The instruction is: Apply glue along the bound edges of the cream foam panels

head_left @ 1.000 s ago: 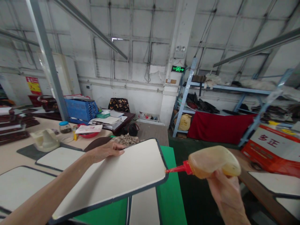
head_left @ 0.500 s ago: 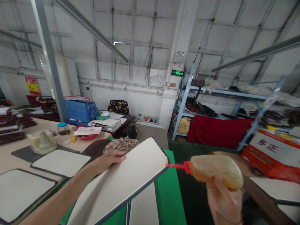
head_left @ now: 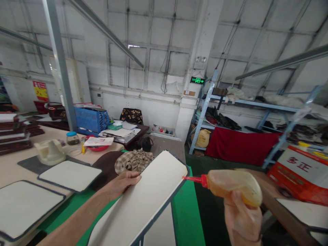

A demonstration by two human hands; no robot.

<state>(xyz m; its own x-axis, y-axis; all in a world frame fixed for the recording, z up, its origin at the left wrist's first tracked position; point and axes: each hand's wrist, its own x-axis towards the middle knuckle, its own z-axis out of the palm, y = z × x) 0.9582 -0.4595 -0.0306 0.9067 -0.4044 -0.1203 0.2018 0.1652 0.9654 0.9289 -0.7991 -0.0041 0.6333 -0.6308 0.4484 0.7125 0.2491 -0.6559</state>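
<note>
Above the green surface, the white panel is held up and tilted, rounded corners showing, dark rim along its edges. The left hand grasps it by the long edge on that side, thumb on the white face; the fingers beneath are mostly hidden. The right hand is wrapped round the bottle, thumb along the lower side, with the red nozzle pointing left. Its tip appears to touch the rim near the panel's far right corner.

Handling, panel: judged light, since one hand bears it at one edge. Shading suggests a slight bow, so probably flexible sheet rather than rigid board. Best held at mid-edge, as now, with the thumb pressing lightly; a hold at one end would likely let the other droop. Keep fingers off the rim near the nozzle, where any liquid could make it tacky or slick.

Handling, bottle: translucent, amber liquid inside, nearly level on its side. Walls look soft, so a hard squeeze would probably push out too much. Hold by the body, not the nozzle, which looks slender and easily bent.
</note>
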